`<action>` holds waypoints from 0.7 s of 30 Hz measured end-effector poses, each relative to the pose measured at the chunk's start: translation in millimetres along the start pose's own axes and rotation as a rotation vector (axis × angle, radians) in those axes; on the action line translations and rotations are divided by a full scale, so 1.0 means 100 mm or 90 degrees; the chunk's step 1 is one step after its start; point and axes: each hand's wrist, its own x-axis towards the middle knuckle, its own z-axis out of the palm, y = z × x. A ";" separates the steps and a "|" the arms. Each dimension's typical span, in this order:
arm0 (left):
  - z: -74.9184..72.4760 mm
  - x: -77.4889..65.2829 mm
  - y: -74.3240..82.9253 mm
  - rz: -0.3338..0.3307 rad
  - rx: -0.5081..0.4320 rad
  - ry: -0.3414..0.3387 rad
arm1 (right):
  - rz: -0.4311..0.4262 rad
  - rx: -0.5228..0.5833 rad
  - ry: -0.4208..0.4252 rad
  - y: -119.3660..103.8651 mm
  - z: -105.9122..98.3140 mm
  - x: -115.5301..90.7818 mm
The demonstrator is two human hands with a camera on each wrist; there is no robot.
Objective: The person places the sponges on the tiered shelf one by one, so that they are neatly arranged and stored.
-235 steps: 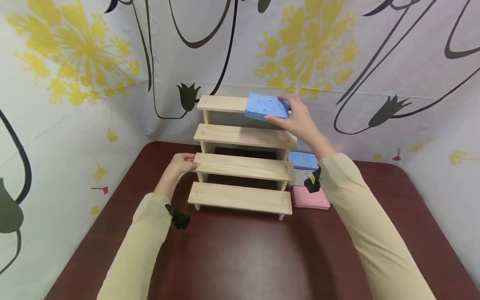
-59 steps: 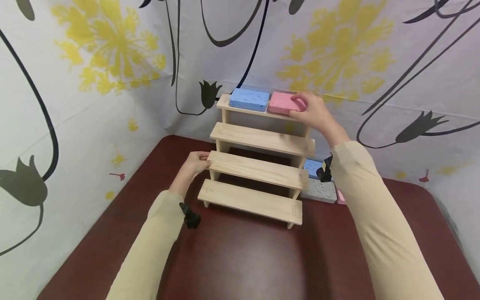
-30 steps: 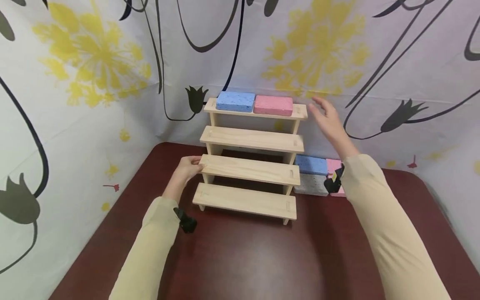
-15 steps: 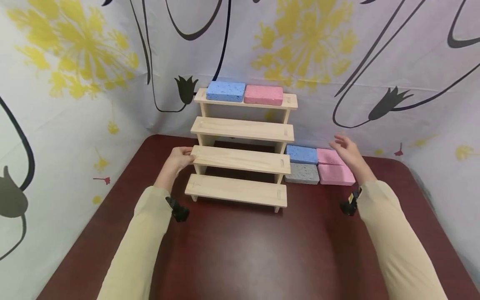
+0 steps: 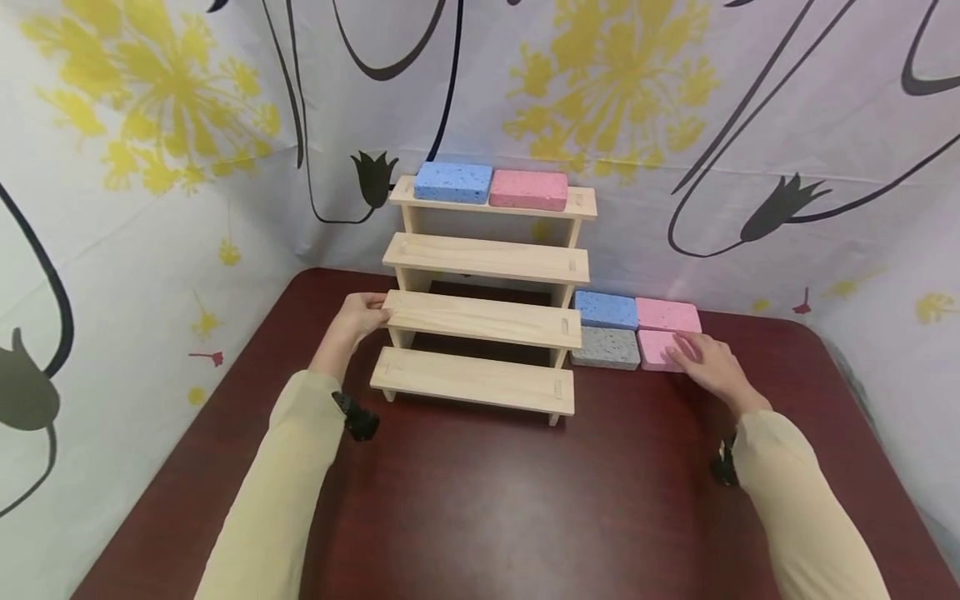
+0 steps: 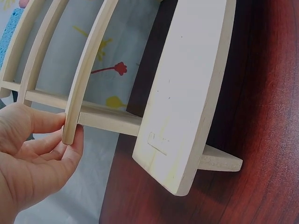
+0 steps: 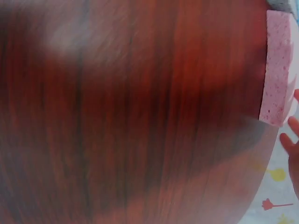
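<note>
My left hand (image 5: 356, 323) pinches the left end of a wooden step rack (image 5: 480, 321) at its second step from the bottom; the left wrist view shows the thumb and fingers around that board's end. My right hand (image 5: 712, 367) reaches over the front pink sponge (image 5: 657, 350), covering its right part. In the right wrist view, loosely bent fingers (image 7: 293, 125) are at the end of this pink sponge (image 7: 276, 67). On the rack's top step, a blue sponge (image 5: 453, 182) and another pink sponge (image 5: 529, 190) lie side by side.
Beside the rack's right side lie a grey sponge (image 5: 606, 347), a blue sponge (image 5: 606, 309) behind it, and a pink sponge (image 5: 667, 314) at the back. The dark red table (image 5: 480, 500) meets patterned white cloth walls (image 5: 750, 125) at the back and sides.
The right hand set the blue sponge, then a pink one, on the top step, let go, and came down right to the front pink sponge. The left hand kept its hold on the rack.
</note>
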 end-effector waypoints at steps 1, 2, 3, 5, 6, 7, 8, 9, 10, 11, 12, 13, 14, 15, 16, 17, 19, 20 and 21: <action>-0.01 -0.01 0.00 0.000 0.000 0.000 | -0.009 -0.026 0.002 0.01 0.01 -0.01; -0.01 -0.01 -0.01 0.001 -0.004 0.001 | -0.014 -0.046 0.002 0.01 0.02 -0.02; -0.02 -0.02 -0.01 0.003 -0.005 -0.001 | -0.018 -0.064 0.003 0.01 0.03 -0.03; -0.03 -0.02 -0.01 0.006 -0.007 -0.001 | -0.018 -0.092 0.000 0.01 0.05 -0.04; -0.03 -0.03 -0.01 0.006 -0.009 -0.001 | -0.018 -0.099 -0.003 0.02 0.05 -0.05; -0.04 -0.03 -0.01 0.007 -0.008 -0.001 | -0.016 -0.104 -0.006 0.02 0.06 -0.06; -0.04 -0.03 -0.01 0.008 -0.009 -0.002 | -0.014 -0.108 -0.006 0.02 0.07 -0.06; -0.04 -0.03 -0.01 0.010 -0.008 -0.003 | -0.010 -0.107 -0.006 0.02 0.07 -0.07; -0.04 -0.02 -0.01 0.009 -0.009 -0.001 | -0.007 -0.105 -0.005 0.03 0.08 -0.07; -0.03 -0.02 -0.01 0.008 -0.012 0.000 | -0.005 -0.102 -0.003 0.03 0.08 -0.08; -0.03 -0.02 -0.01 0.008 -0.014 0.000 | -0.003 -0.098 0.000 0.04 0.08 -0.08; -0.03 -0.02 -0.01 0.008 -0.015 0.001 | 0.003 -0.090 0.001 0.04 0.08 -0.08; -0.02 -0.02 -0.01 0.008 -0.017 0.002 | 0.010 -0.081 0.000 0.04 0.09 -0.09; -0.02 -0.02 -0.01 0.007 -0.016 0.002 | 0.013 -0.077 -0.002 0.05 0.09 -0.09; -0.02 -0.01 -0.01 0.007 -0.017 0.002 | 0.016 -0.074 -0.007 0.06 0.09 -0.09; -0.01 -0.01 -0.01 0.006 -0.016 0.002 | 0.018 -0.072 -0.013 0.08 0.09 -0.10; -0.01 -0.01 -0.02 0.003 -0.014 0.002 | 0.019 -0.074 -0.027 0.10 0.09 -0.11; -0.01 -0.01 -0.02 0.001 -0.014 0.004 | 0.016 -0.076 -0.032 0.11 0.09 -0.12; -0.01 -0.01 -0.02 0.001 -0.012 0.004 | 0.010 -0.077 -0.034 0.12 0.10 -0.12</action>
